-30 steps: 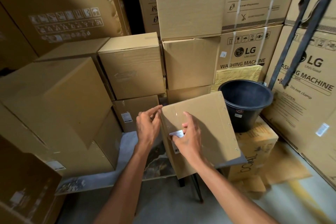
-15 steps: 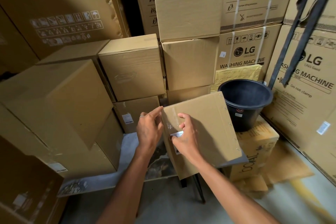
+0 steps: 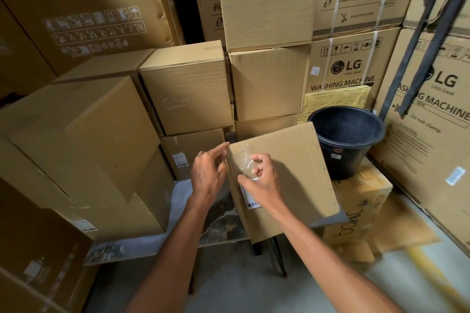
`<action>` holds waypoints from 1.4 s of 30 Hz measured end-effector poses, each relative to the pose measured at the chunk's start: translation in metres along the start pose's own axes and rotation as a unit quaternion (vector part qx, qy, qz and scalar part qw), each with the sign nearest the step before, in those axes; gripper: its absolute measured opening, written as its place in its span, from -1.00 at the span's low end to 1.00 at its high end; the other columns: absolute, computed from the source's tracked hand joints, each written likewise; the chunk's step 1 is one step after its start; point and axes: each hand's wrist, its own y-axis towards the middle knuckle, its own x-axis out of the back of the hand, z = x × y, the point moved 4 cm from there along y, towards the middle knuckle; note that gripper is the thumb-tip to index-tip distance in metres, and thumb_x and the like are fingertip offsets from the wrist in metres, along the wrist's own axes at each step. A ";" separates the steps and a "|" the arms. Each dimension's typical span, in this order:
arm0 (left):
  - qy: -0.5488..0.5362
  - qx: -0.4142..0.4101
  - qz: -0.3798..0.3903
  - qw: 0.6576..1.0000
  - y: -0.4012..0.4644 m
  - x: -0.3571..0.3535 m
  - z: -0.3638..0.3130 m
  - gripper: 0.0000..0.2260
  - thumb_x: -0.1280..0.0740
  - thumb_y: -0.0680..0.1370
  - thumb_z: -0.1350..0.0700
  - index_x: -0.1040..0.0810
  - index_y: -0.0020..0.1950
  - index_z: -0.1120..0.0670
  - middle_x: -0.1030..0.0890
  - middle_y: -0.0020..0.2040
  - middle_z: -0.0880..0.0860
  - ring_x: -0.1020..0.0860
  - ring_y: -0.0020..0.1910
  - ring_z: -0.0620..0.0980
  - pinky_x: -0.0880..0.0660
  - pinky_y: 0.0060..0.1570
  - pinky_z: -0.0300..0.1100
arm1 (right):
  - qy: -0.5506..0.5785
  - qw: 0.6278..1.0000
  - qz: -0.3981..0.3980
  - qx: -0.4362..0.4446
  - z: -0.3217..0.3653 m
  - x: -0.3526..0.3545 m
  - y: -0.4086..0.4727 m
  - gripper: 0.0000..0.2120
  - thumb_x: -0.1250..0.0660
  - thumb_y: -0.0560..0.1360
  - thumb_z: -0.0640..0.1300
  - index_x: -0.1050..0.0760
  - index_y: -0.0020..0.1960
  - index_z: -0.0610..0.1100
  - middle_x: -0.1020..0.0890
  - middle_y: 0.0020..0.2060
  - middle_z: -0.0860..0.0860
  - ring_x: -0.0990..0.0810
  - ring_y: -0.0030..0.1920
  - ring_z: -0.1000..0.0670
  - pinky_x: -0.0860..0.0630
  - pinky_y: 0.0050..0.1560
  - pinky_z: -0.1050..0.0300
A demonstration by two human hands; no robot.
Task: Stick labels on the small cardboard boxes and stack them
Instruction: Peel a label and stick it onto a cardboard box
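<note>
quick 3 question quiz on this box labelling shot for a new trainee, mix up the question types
1. True or false: the white label is on the side face of the small box, partly covered by the right hand.
2. What stands just right of the small box? A) a black bucket B) a blue crate C) a red stool
3. Fill in: the left hand has its fingertips at the box's top ____ corner.

Key
1. True
2. A
3. left
</note>
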 end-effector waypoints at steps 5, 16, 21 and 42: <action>-0.008 0.014 -0.009 1.000 -0.001 0.004 -0.008 -0.71 -0.29 0.67 0.04 -0.58 0.39 -0.10 -0.73 -0.11 0.05 -0.53 -0.31 -0.18 -0.47 -0.30 -0.19 | 0.047 0.999 0.023 -0.012 -0.006 0.018 0.009 -0.40 -0.52 0.36 -0.19 -0.41 0.34 0.08 -0.62 -0.17 -0.10 -0.62 -0.12 -0.07 -0.61 0.01 -0.02; -0.076 0.054 0.001 0.996 -0.001 0.004 -0.013 -0.47 -0.55 0.46 -0.11 -0.56 0.40 -0.08 -0.62 -0.11 -0.05 -0.51 -0.25 -0.18 -0.55 -0.32 -0.16 | 0.076 0.989 0.098 -0.081 -0.012 0.038 0.009 -0.20 -0.52 0.39 -0.34 -0.30 0.45 0.21 -0.65 0.01 -0.08 -0.69 0.05 -0.01 -0.65 0.08 -0.03; -0.137 0.069 0.001 0.988 0.003 0.002 -0.006 -0.57 -0.54 0.48 -0.08 -0.64 0.32 -0.04 -0.72 0.01 -0.01 -0.66 -0.08 -0.07 -0.68 -0.14 -0.05 | 0.110 0.986 0.118 -0.034 -0.007 0.042 0.002 -0.08 -0.45 0.39 -0.51 -0.22 0.55 0.12 -0.62 0.00 -0.21 -0.72 -0.05 0.09 -0.62 -0.02 0.28; -0.196 0.072 -0.011 0.978 -0.024 -0.020 -0.017 -0.41 -0.58 0.46 0.09 -0.45 0.45 -0.01 -0.58 0.30 -0.01 -0.54 0.28 0.06 -0.62 0.17 0.09 | 0.025 0.987 0.140 -0.078 -0.031 0.060 -0.014 -0.36 -0.60 0.40 -0.14 -0.47 0.43 -0.01 -0.73 -0.12 0.05 -0.70 -0.05 0.09 -0.67 0.10 -0.04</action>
